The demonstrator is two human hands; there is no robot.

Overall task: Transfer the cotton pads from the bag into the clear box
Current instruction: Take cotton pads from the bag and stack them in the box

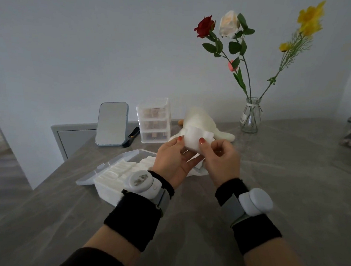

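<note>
Item, far left: one mirror (112, 124), upright. Item: one clear box (104, 190) on the table (271, 181), lid open, with rows of pads (116, 171) inside, too many to count. Item: one three-drawer organiser (153, 123). Item: my left hand (173, 157) and my right hand (220, 156), two in all. The fingers (179, 140) of both pinch one stack of cotton pads (192, 140), held above the table. I cannot tell how many pads it has. Item: one bag (199, 172), crumpled under my hands. To do this well, I judge I should keep the stack squared, carry it left and lower it edge-on beside the rows. Item: one plush toy (202, 120); one vase (250, 117).
</note>
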